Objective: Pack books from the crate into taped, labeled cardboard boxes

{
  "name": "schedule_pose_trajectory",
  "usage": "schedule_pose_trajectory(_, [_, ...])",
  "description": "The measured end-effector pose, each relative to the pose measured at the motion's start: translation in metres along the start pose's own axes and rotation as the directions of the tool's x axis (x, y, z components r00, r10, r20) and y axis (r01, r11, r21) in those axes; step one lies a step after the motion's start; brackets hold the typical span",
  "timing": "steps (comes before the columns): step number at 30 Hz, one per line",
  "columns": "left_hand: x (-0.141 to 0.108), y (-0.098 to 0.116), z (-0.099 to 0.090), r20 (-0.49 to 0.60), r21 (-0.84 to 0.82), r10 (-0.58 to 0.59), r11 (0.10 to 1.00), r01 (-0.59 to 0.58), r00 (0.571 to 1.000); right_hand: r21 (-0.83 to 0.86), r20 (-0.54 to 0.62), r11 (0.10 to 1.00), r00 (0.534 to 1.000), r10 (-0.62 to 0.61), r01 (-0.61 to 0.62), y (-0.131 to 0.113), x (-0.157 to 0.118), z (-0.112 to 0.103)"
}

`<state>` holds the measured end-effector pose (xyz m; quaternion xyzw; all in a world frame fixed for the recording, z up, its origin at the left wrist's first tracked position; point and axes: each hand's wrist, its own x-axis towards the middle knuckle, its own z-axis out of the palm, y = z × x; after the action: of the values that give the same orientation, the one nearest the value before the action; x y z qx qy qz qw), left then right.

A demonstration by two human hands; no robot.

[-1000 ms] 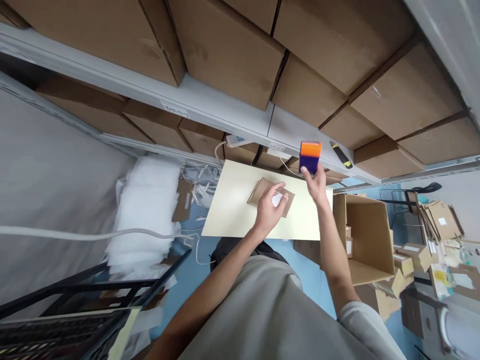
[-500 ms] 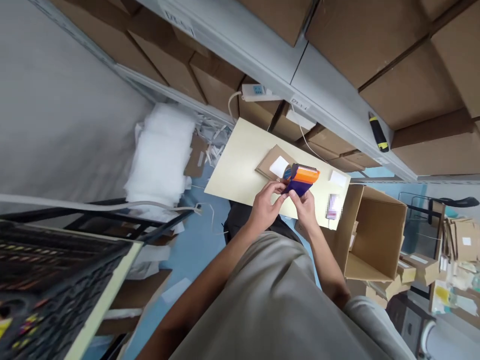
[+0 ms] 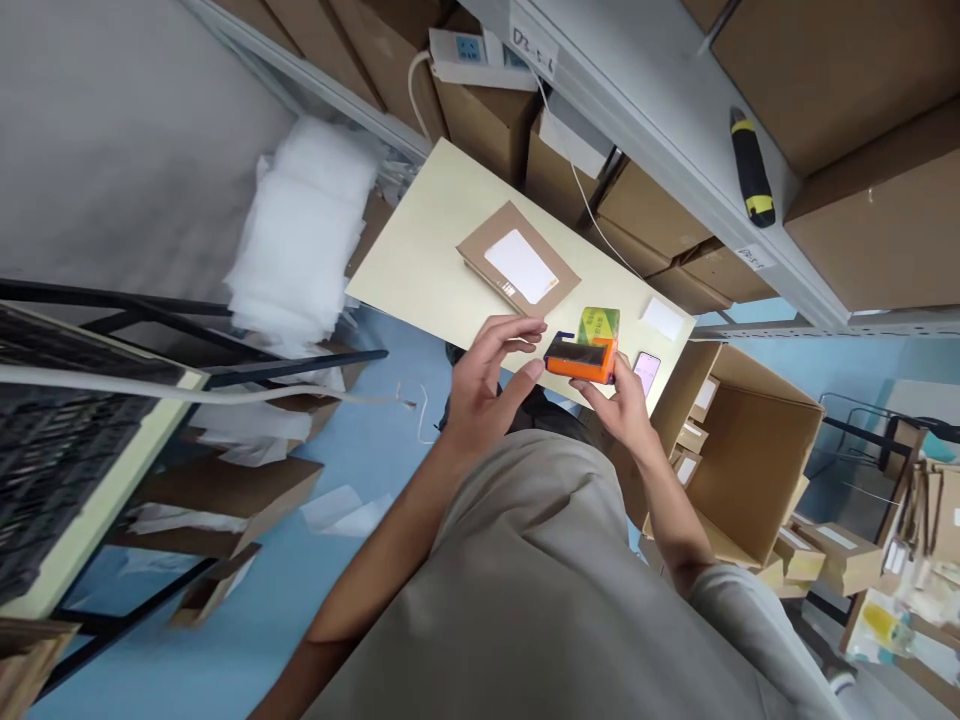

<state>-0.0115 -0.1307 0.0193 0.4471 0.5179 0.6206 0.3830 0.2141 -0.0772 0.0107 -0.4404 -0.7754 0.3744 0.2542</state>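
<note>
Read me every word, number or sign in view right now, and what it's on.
"D3-5-6": shelf label, last digit soft.
Second shelf label: too blurred to read fully.
Green-and-yellow label by the orange dispenser: characters too small.
White label on the brown box: marks too small.
Phone screen: unreadable.

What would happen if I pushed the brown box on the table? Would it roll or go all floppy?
The box probably wouldn't roll or tip, because it lies flat and low. It would likely slide, since the table looks smooth. It's probably fairly stiff, as its cardboard edges look straight.
</note>
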Motion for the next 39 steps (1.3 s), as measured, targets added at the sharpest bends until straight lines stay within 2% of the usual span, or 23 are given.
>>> schedule_pose_trajectory(3, [0.002,0.023,0.001,0.066,0.124,0.099,0.987,-0.107,0.993,-0.061,0.016,0.99,0.991,-0.13,0.131,0.007,-0.012,-0.014])
schedule_pose_trajectory(6, [0.002,0.039,0.002,0.148,0.282,0.17,0.937,-0.206,0.974,-0.084,-0.004,0.975,0.979,-0.205,0.204,0.014,-0.018,-0.02])
schedule_pose_trajectory(11, [-0.001,0.048,0.004,0.225,0.446,0.307,0.811,-0.378,0.925,-0.118,-0.018,0.959,0.965,-0.26,0.257,0.019,-0.021,-0.028])
schedule_pose_trajectory(15, [-0.006,0.05,0.003,0.214,0.505,0.424,0.723,-0.471,0.88,-0.15,0.013,0.952,0.963,-0.269,0.267,0.019,-0.023,-0.033])
schedule_pose_trajectory(20, [-0.01,0.052,-0.001,0.267,0.537,0.299,0.744,-0.399,0.916,-0.202,0.018,0.925,0.946,-0.324,0.321,0.016,-0.026,-0.035])
schedule_pose_trajectory(23, [-0.012,0.052,-0.002,0.276,0.484,0.364,0.747,-0.456,0.89,-0.254,0.021,0.916,0.948,-0.316,0.311,0.012,-0.028,-0.035])
schedule_pose_trajectory(25, [-0.014,0.051,-0.002,0.262,0.466,0.368,0.761,-0.451,0.892,-0.244,0.017,0.918,0.948,-0.317,0.311,0.011,-0.029,-0.035])
schedule_pose_trajectory(28, [-0.015,0.049,0.001,0.233,0.456,0.243,0.828,-0.326,0.942,-0.198,0.021,0.931,0.951,-0.309,0.307,0.009,-0.031,-0.034])
schedule_pose_trajectory(30, [-0.013,0.049,0.003,0.225,0.436,0.175,0.862,-0.26,0.959,-0.198,0.05,0.942,0.962,-0.267,0.272,0.007,-0.032,-0.034])
schedule_pose_trajectory(33, [-0.01,0.052,0.004,0.231,0.413,0.13,0.884,-0.218,0.964,-0.237,0.074,0.941,0.97,-0.23,0.241,0.003,-0.033,-0.035])
schedule_pose_trajectory(39, [-0.007,0.063,-0.001,0.219,0.367,0.072,0.918,-0.151,0.973,-0.213,0.075,0.925,0.95,-0.304,0.313,-0.002,-0.032,-0.041])
